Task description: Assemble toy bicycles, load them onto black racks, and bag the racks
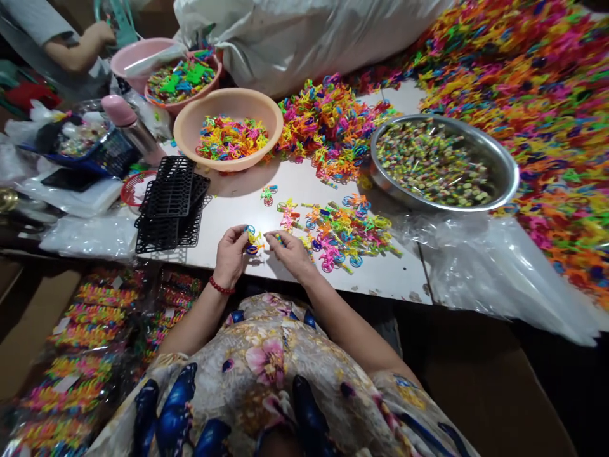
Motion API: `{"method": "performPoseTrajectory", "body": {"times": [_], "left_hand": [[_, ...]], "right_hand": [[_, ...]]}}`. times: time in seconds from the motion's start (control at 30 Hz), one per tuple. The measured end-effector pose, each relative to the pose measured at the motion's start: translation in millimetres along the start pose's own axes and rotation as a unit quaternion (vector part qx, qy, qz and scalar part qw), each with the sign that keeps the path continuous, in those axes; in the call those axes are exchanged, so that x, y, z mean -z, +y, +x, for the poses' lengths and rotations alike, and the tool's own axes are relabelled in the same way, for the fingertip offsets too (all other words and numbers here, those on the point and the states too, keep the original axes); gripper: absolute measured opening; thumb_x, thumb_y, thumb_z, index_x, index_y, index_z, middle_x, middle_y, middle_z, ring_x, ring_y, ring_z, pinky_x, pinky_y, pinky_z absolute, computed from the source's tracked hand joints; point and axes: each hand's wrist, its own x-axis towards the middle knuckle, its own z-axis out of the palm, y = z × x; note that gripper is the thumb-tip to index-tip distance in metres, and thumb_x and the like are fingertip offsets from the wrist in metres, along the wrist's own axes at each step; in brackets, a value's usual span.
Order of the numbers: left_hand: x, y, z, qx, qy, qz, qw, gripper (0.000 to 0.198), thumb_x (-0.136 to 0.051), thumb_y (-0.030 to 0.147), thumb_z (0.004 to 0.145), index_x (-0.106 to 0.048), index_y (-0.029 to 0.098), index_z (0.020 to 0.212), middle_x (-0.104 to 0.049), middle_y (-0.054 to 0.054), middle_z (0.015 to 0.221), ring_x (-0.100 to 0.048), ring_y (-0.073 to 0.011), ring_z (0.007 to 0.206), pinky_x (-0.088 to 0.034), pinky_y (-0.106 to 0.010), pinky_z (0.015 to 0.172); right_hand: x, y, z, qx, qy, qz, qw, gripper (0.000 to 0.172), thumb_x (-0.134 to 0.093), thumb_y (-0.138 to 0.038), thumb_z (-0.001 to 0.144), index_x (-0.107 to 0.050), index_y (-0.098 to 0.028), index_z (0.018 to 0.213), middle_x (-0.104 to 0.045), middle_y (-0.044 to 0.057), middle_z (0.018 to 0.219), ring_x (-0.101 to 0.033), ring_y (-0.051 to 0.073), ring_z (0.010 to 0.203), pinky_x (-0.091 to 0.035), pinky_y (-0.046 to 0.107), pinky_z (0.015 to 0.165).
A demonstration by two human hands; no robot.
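Above the near edge of the white table [228, 190], my left hand [229, 257] pinches a small plastic toy bicycle [252, 241] in yellow and blue. My right hand [294, 255] is just to its right, thumb and finger closed on a thin multicoloured piece [280, 239] that my fingers partly cover. Beside my right hand lies a loose heap of toy bicycles [342, 231] in mixed colours, with small patterned tubes among them. One more toy bicycle [269, 195] rests alone farther back.
Black plastic grids [166, 197] are stacked at left. Behind stand a peach basin [183, 136] of toy parts and a steel bowl [509, 178] of small tubes. Clear bags [495, 273] lie right, before a large toy pile [547, 127]. Another person's arm [78, 54] shows top left.
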Motion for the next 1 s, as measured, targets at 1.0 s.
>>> {"method": "performPoseTrajectory", "body": {"times": [1.0], "left_hand": [[-28.6, -19, -37, 0.072, -0.054, 0.047, 0.995, 0.041, -0.086, 0.034, 0.051, -0.065, 0.023, 0.085, -0.07, 0.002, 0.082, -0.068, -0.0168, 0.077, -0.057, -0.031, 0.073]], "right_hand": [[34, 2, -62, 0.049, 0.117, -0.096, 0.987, 0.027, -0.052, -0.04, 0.095, -0.065, -0.02, 0.083, -0.062, 0.001, 0.081, -0.056, 0.014, 0.078, -0.046, 0.025, 0.073]]}}
